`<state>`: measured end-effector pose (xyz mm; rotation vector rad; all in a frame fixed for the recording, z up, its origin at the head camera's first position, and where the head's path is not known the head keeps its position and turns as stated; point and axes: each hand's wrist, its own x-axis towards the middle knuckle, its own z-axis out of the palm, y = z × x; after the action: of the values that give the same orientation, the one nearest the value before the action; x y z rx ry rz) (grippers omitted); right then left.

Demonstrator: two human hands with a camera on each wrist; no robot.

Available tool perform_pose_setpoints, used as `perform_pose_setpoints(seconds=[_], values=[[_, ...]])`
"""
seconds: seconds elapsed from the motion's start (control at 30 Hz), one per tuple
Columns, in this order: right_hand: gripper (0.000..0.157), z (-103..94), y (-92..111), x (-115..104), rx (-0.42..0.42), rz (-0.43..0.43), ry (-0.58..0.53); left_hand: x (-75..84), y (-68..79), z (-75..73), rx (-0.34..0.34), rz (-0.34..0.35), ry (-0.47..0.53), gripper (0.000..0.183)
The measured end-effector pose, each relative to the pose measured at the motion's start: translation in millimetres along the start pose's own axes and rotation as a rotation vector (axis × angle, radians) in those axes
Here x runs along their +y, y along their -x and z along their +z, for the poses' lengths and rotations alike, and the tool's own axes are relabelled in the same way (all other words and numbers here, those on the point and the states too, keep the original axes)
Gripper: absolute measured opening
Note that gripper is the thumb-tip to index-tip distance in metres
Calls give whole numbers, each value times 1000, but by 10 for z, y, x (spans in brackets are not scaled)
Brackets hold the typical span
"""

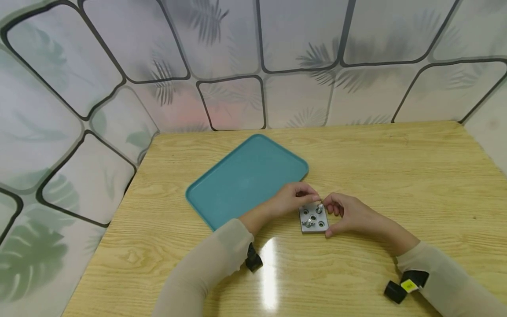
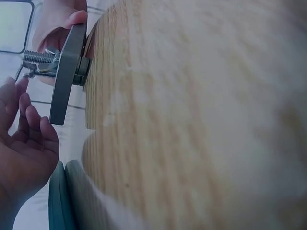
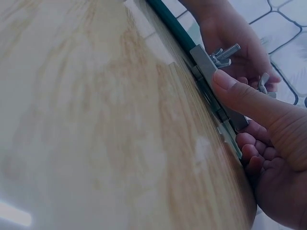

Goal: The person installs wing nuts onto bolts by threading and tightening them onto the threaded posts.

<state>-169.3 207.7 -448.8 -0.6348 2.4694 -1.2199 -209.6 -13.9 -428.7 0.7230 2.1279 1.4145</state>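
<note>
A square grey metal plate (image 1: 314, 218) with several holes sits on the table right of the tray. Two bolts stand up from it, each with a wing nut: one at the near left (image 1: 308, 223), one at the far right (image 1: 320, 208). Under the plate, a round metal part (image 2: 82, 70) shows. My left hand (image 1: 295, 197) reaches over the plate's far edge and pinches the far wing nut (image 3: 263, 84) between its fingertips. My right hand (image 1: 352, 215) holds the plate from the right, thumb at the near right corner, fingers curled by the far corner.
A blue-green tray (image 1: 245, 176) lies at an angle on the wooden table (image 1: 396, 176), behind and left of the plate, partly under my left forearm. A patterned curtain or wall covering (image 1: 229, 105) rises behind the table's far edge and left side.
</note>
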Motion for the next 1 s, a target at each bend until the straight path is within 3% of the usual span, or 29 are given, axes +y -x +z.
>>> perform_pose_setpoints(seconds=[0.13,0.23,0.37,0.53,0.63,0.83,1.0], values=[[58,2,1,12,11,-4,6,29,20,-2,-78,30,-48,25],[58,-2,0,17,16,-7,16,26,11,8,-96,62,-70,27],[59,-4,-3,13,10,-15,11,3,-5,18,-57,69,-46,27],[60,-2,-2,9,3,-15,-7,7,-13,19,43,18,23,24],[60,-5,-1,8,2,-13,-10,26,-8,14,68,5,31,18],[60,-3,-7,1,1,3,0,34,7,2,9,36,-22,17],[57,-7,-8,-10,0,-1,6,19,11,-2,-112,75,-52,24]])
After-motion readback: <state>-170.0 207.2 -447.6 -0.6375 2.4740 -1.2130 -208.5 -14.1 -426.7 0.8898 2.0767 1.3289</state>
